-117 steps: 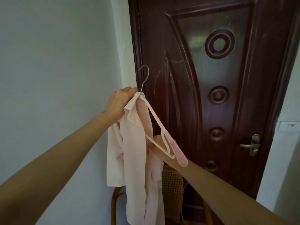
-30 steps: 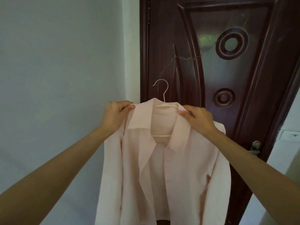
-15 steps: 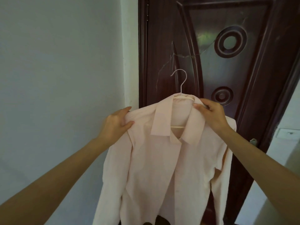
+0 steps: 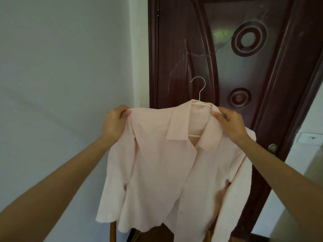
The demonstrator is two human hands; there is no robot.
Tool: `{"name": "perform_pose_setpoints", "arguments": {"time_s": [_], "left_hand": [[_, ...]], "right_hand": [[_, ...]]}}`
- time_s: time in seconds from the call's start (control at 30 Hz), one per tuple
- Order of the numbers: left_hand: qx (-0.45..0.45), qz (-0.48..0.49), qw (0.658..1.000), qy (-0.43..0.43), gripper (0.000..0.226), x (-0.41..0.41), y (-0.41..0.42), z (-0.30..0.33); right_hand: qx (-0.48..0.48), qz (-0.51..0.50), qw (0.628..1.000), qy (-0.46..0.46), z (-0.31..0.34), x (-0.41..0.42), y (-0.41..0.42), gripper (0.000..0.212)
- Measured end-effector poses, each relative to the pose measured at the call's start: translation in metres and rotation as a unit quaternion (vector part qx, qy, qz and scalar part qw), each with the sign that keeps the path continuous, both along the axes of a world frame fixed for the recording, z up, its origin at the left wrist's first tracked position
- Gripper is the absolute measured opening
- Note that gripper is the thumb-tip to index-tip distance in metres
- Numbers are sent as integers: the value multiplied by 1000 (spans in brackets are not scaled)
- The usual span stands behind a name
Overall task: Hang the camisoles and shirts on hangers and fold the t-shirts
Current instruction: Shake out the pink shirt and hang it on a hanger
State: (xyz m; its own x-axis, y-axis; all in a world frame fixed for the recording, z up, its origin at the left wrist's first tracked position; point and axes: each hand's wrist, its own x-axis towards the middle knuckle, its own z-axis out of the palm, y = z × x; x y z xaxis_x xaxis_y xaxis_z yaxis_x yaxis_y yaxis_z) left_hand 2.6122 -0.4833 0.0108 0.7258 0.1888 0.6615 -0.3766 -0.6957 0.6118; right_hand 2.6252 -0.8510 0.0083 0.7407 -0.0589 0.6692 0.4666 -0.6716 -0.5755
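While held up before the door (image 4: 174, 49):
Shirt (image 4: 166, 172): on hanger (image 4: 200, 92).
Left hand (image 4: 115, 121): fingers pinching shoulder.
Right hand (image 4: 229, 122): gripping collar.

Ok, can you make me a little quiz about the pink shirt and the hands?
1. True or false: the pink shirt is on a hanger.
2. Which hand pinches the shirt's shoulder by the wall: A) left hand B) right hand C) neither?
3. Fill in: the hanger's metal hook shows in front of the dark brown ____.

Key: 1. True; its hook sticks up above the collar. 2. A; the right hand holds the collar near the hook. 3. door.
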Motion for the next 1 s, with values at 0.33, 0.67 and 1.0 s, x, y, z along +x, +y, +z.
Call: {"name": "perform_pose_setpoints", "arguments": {"time_s": [0.33, 0.67, 1.0], "left_hand": [[32, 3, 985, 170, 32, 2, 26, -13], [-118, -89, 984, 101, 34, -6, 21, -13], [-111, -230, 925, 281, 10, -13, 14, 7]], "right_hand": [[-15, 26, 999, -39, 7, -3, 21, 23], [-4, 16, 999, -44, 9, -4, 27, 21], [-12, 52, 998, -24, 0, -11, 33, 22]]}}
